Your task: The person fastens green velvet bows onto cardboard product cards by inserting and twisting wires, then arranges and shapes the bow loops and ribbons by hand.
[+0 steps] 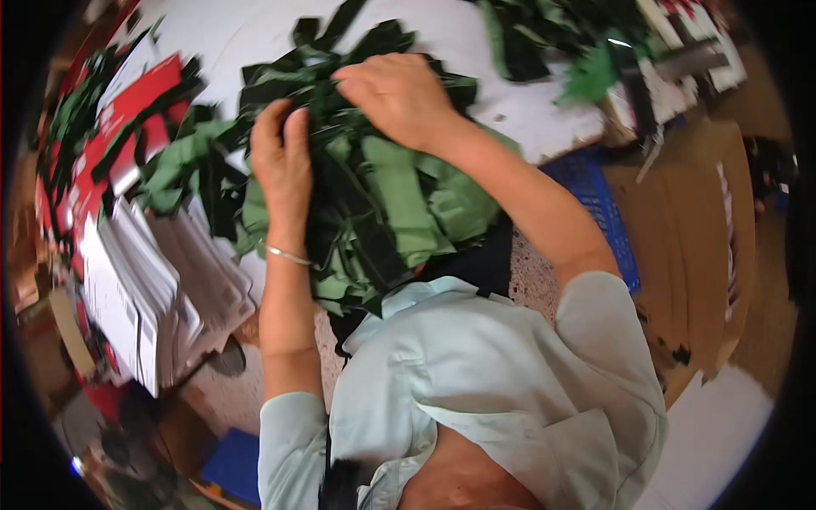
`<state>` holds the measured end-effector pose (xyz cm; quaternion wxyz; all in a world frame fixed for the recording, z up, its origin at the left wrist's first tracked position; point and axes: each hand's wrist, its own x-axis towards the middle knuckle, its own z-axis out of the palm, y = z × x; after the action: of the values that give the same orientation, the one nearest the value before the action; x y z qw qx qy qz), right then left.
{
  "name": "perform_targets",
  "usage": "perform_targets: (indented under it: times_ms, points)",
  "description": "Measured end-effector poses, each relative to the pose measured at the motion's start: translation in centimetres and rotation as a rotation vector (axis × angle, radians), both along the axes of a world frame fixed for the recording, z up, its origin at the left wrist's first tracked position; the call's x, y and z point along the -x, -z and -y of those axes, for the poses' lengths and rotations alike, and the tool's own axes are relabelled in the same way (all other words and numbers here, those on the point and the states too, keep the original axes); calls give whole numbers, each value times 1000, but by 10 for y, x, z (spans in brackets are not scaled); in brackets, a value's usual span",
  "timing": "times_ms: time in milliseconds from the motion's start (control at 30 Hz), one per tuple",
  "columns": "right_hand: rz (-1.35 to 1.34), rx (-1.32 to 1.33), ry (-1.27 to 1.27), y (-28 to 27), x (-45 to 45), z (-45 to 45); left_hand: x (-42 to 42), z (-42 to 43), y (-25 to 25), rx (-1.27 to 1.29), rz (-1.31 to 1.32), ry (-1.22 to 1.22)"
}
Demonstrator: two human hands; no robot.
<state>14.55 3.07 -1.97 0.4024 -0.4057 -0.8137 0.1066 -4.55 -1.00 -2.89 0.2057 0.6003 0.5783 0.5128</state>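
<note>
A large loose heap of green fabric strips [395,191], dark on one face and paler on the other, spreads over the white table's near edge and down against my body. My left hand [280,161], a thin bangle on its wrist, touches the left side of the heap, thumb and fingers slightly apart with nothing seen between them. On top of the heap my right hand [404,98] is curled over the strips, thumb toward the left; its fingertips are partly hidden among them.
Folded white printed sheets [149,289] stand in a stack at the left, beside a red sheet [127,127] with more strips. Another green pile [552,34] lies at the back right. A blue plastic crate [603,212] and cardboard box [688,229] stand right of me.
</note>
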Motion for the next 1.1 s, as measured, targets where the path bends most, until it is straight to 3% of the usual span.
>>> perform_targets:
  times_ms: [167, 233, 367, 500, 633, 733, 867, 1100]
  points:
    - [-49, -18, 32, -4, -1, 4, -1, -1, 4, -72, -66, -26]
    - [-141, -164, 32, 2, -1, 4, -2, 1, 3, -69, -64, -34]
    - [-15, -498, 49, -41, -41, 43, 1, 1, 2, -35, 39, -5]
    - [208, -516, 287, -22, -120, 88, 1, 2, 1, -62, -7, -5]
    - [429, -319, 551, -11, -198, 108, -1, 5, -3, -44, 2, 7]
    - [403, -336, 583, -6, -223, 95, 1, 4, -1, -47, -11, 0]
    - [635, -378, 502, 1, -243, 86, 1, 5, -1, -32, -25, -20]
    - [730, -488, 399, -6, -254, 84, 1, 5, 0, -53, -56, -21]
